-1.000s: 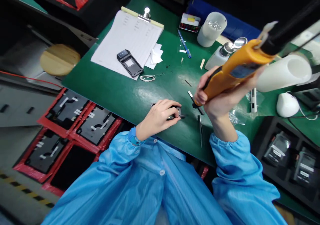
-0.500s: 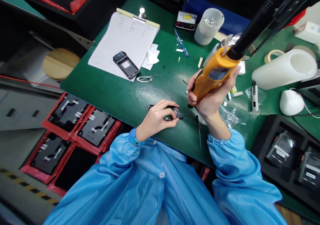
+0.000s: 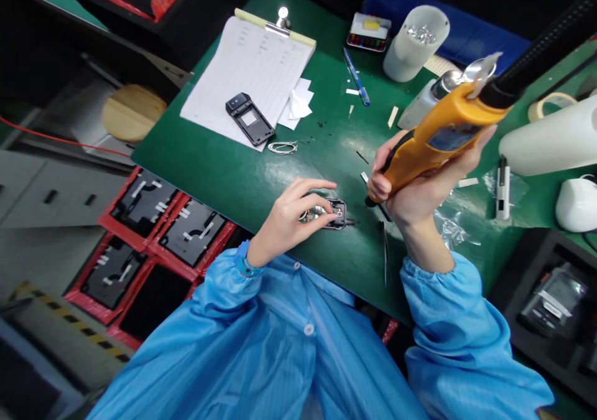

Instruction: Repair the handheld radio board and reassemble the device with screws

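My left hand is over a small open device casing lying on the green table, with inner parts showing. Its thumb and index finger are pinched together above the casing, while another finger stretches out. Anything between the fingertips is too small or hidden to make out. My right hand wraps round an orange electric screwdriver, held tilted to the right of the casing with its lower tip just above the table. Tweezers lie below that tip.
A black cover rests on the clipboard papers. Nearby are a coiled wire, a blue pen and a white cup of small metal parts. A foam tray with devices stands at the right; red-edged trays sit lower left.
The view has shifted, so the table things appear further right. My left fingers have moved from the casing's right end back to a pinch over its middle. The screwdriver stays in my right hand.
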### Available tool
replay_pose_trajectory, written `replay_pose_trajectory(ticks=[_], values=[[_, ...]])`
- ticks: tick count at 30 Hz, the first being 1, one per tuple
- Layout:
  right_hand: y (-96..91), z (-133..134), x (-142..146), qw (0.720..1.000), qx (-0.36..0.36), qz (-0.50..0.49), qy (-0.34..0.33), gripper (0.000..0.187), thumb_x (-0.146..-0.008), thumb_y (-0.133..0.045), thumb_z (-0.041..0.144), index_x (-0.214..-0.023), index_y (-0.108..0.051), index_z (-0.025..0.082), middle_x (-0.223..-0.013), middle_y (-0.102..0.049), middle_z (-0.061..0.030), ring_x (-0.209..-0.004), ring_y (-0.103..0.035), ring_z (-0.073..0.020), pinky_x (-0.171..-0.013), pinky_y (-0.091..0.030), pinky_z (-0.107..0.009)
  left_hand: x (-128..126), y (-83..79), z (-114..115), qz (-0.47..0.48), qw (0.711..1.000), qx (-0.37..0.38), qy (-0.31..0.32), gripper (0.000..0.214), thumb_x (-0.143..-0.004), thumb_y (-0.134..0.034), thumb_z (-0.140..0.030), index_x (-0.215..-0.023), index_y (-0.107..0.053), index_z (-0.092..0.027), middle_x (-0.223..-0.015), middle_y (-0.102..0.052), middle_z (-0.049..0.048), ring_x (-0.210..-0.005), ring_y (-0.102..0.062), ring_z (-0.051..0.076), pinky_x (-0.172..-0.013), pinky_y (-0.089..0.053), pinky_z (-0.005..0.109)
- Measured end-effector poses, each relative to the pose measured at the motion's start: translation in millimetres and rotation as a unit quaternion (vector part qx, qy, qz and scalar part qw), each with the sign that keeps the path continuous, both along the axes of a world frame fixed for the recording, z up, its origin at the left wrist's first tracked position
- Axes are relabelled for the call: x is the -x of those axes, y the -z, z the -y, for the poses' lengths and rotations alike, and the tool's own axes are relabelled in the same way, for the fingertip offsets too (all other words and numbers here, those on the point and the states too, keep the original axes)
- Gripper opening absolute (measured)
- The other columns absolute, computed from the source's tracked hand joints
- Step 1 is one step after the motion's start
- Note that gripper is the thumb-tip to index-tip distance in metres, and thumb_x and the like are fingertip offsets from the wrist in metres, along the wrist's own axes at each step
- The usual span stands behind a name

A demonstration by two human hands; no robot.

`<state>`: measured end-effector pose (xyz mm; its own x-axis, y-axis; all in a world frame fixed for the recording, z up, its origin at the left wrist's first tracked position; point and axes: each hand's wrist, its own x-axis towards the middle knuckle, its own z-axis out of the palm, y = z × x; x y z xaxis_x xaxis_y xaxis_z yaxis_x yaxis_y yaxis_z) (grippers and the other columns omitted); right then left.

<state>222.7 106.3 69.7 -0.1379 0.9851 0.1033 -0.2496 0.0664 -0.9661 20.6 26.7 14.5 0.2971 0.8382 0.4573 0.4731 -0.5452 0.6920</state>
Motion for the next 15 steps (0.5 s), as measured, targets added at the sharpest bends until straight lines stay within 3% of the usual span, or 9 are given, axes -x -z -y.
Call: replay_pose_trajectory(ticks=[8,15], values=[[-1.1,-1.1,-6.7,0.999,0.005,-0.006,-0.039,0.093,-0.08,-0.047,0.117,-0.065,-0.069,0.028,-0.042,-0.041,0.0025,-0.03,-0.037,-0.0122,-0.029,-0.024,-0.031,8.2,-4.1,5.1,-0.021,1.0,-0.001,-0.018,0.013,-0.108,-0.086,-0.023,-0.099,-0.076,-0.021,-0.142,-0.085,0.0123,-0.128,-0.078,0.026,-0.113,-0.062,0.044],[3.3,0.9,-4.0,1.0,0.0,-0.008,-0.015,0.102,-0.081,-0.031,0.122,-0.066,-0.068,0.029,-0.041,-0.04,0.0026,-0.03,-0.032,-0.0125,-0.027,-0.019,-0.031,-9.2,4.1,11.6,-0.067,0.996,0.044,0.037,0.015,-0.108,-0.087,-0.028,-0.098,-0.078,-0.022,-0.153,-0.082,0.0132,-0.139,-0.074,0.031,-0.113,-0.059,0.048]])
